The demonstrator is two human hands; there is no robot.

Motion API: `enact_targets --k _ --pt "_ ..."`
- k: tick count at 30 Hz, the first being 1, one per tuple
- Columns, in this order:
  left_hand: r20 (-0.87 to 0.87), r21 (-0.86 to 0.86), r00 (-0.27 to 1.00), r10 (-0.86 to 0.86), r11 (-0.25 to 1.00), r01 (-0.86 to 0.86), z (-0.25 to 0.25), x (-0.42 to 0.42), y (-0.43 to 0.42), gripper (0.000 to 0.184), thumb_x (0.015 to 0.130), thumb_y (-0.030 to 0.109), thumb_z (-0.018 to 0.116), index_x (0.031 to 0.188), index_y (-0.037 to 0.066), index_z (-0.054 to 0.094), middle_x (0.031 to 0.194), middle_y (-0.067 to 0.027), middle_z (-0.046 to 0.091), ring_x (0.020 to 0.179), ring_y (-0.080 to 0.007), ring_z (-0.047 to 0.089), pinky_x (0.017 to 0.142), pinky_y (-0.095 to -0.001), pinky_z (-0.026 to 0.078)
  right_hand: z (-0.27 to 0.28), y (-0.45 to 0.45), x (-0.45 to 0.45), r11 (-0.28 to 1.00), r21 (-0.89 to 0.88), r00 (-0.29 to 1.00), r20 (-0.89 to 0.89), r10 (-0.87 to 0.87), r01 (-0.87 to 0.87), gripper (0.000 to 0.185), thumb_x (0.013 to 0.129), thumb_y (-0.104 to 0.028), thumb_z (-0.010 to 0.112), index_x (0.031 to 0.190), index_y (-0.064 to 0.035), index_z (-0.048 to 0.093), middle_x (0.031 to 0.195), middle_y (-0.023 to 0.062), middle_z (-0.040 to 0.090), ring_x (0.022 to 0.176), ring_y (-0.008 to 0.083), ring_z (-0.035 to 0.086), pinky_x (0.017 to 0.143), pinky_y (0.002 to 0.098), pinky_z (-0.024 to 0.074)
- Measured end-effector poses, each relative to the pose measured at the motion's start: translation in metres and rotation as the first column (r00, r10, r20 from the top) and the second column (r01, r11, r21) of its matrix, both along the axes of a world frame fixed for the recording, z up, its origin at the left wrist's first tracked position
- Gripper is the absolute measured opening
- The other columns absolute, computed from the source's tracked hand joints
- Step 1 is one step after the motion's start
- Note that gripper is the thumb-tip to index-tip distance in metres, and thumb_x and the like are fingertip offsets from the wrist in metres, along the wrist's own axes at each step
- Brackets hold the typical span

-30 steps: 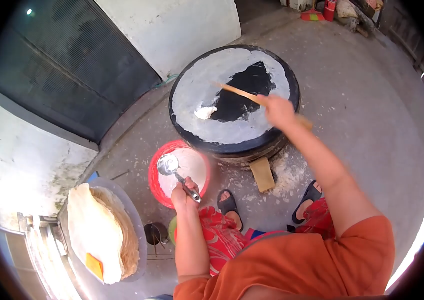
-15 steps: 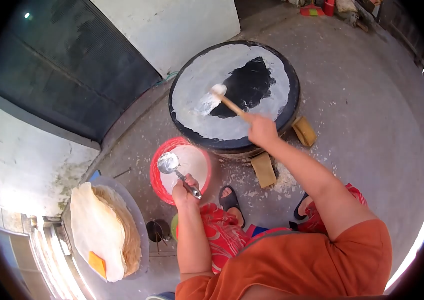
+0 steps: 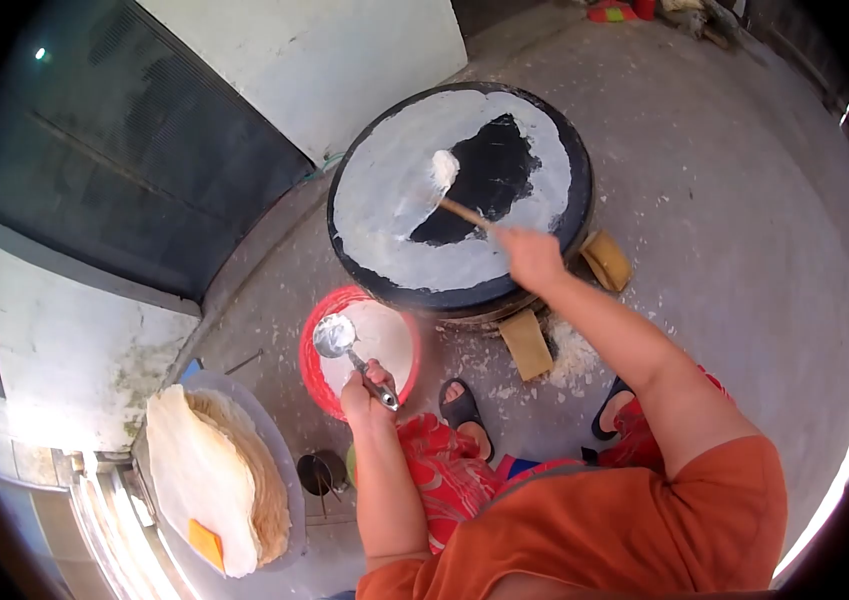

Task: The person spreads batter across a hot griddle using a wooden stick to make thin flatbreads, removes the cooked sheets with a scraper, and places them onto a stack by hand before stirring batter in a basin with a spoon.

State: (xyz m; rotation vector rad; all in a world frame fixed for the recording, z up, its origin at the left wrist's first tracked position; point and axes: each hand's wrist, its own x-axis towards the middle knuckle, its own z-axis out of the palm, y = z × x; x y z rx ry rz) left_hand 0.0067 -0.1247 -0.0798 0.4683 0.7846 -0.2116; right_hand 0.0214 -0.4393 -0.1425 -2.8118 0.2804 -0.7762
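Observation:
My right hand (image 3: 527, 255) is closed around the handle of a wooden batter spreader (image 3: 465, 212). Its far end is at a clump of white batter (image 3: 444, 168) on the round black griddle (image 3: 582, 205). A thin pale layer of batter (image 3: 374, 175) covers much of the griddle, around a bare black patch right of the middle. In my left hand (image 3: 360, 390) is a metal ladle (image 3: 335, 337), its bowl coated with white batter. The ladle is above the red basin (image 3: 312, 372) of batter, left of the griddle's near edge.
A tall stack of thin pancakes (image 3: 206, 470) lies on a round tray at the left, with an orange scraper-like piece (image 3: 206, 543) on top. A dark pot (image 3: 320, 472) stands beside it. Yellowish blocks (image 3: 525, 344) sit under the griddle's near side, among scattered flakes.
The spreader's tip and the batter clump have moved slightly away from me on the griddle. My left hand still holds the ladle over the basin. The view has shifted a little.

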Motion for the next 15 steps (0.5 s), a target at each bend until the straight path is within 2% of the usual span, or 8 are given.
enact_targets --k 3,5,6,10,12,13,14,15 --pt "-0.024 -0.016 1.000 -0.017 1.000 0.016 -0.007 0.002 0.004 0.031 0.094 0.024 0.022 0.096 -0.004 0.036 0.081 -0.0109 0.045 0.053 -0.0144 0.041 0.045 -0.0236 0.040 0.006 -0.036 0.016 0.993 -0.067 0.990 -0.094 -0.103 0.097 0.020 0.076 -0.010 0.044 0.091 -0.0101 0.058 0.074 0.0069 0.056 0.065 0.0274 0.059 0.055 0.0365 0.0478" --pt "-0.029 0.020 1.000 0.007 1.000 -0.007 0.003 -0.002 -0.002 0.026 0.092 0.018 0.024 0.095 -0.004 0.037 0.079 -0.0111 0.045 0.052 -0.0139 0.042 0.043 -0.0229 0.040 0.010 -0.050 0.023 0.986 0.027 0.985 -0.047 -0.165 0.166 0.020 0.077 -0.012 0.044 0.090 -0.0112 0.058 0.075 0.0067 0.057 0.065 0.0275 0.059 0.055 0.0376 0.0477" --pt "-0.033 0.048 0.999 0.033 0.998 -0.031 0.006 -0.002 -0.006 0.021 0.091 0.012 0.025 0.094 -0.005 0.037 0.078 -0.0114 0.045 0.050 -0.0135 0.042 0.041 -0.0223 0.041 0.007 -0.048 0.022 0.971 0.166 0.984 -0.078 -0.159 0.171 0.023 0.077 -0.012 0.044 0.094 -0.0124 0.059 0.078 0.0083 0.058 0.066 0.0271 0.059 0.057 0.0392 0.0476" --pt "-0.013 -0.009 1.000 0.023 1.000 -0.023 0.004 0.002 -0.006 0.031 0.094 0.024 0.023 0.095 -0.004 0.036 0.080 -0.0105 0.044 0.053 -0.0141 0.041 0.044 -0.0239 0.040 0.004 -0.009 -0.009 0.972 0.228 0.992 0.099 -0.077 0.053 0.026 0.076 -0.011 0.043 0.097 -0.0143 0.059 0.079 0.0088 0.059 0.064 0.0263 0.059 0.057 0.0399 0.0474" --pt "-0.023 0.010 1.000 0.015 1.000 -0.015 0.003 0.001 -0.007 0.031 0.094 0.024 0.023 0.095 -0.004 0.036 0.079 -0.0106 0.044 0.052 -0.0141 0.041 0.043 -0.0234 0.040 -0.017 -0.020 -0.008 0.999 0.018 0.999 -0.026 0.039 -0.039 0.035 0.072 -0.009 0.048 0.105 -0.0163 0.057 0.074 0.0091 0.056 0.065 0.0282 0.058 0.057 0.0392 0.0467" --pt "-0.030 0.019 1.000 0.010 1.000 -0.009 0.002 0.000 -0.006 0.031 0.094 0.024 0.023 0.095 -0.004 0.036 0.079 -0.0106 0.044 0.052 -0.0141 0.041 0.043 -0.0234 0.040 -0.024 -0.041 0.004 1.000 0.019 0.999 0.039 -0.020 0.019 0.035 0.072 -0.009 0.048 0.105 -0.0167 0.056 0.075 0.0084 0.056 0.064 0.0270 0.057 0.055 0.0386 0.0465" --pt "-0.039 -0.012 0.999 0.003 1.000 -0.003 0.000 0.000 -0.004 0.031 0.094 0.024 0.023 0.095 -0.004 0.036 0.079 -0.0107 0.045 0.052 -0.0141 0.041 0.043 -0.0233 0.040 -0.020 -0.058 0.015 0.988 -0.059 0.984 -0.104 -0.146 0.141 0.036 0.071 -0.007 0.047 0.104 -0.0160 0.057 0.078 0.0091 0.056 0.066 0.0272 0.058 0.055 0.0384 0.0469" --pt "-0.045 -0.043 0.999 -0.006 0.999 0.004 0.001 0.001 -0.003 0.031 0.094 0.025 0.023 0.095 -0.004 0.036 0.079 -0.0109 0.045 0.052 -0.0142 0.042 0.042 -0.0231 0.040 -0.011 -0.067 0.017 0.988 -0.053 0.983 -0.106 -0.152 0.147 0.036 0.071 -0.007 0.047 0.104 -0.0160 0.057 0.078 0.0091 0.056 0.066 0.0272 0.058 0.055 0.0384 0.0469"
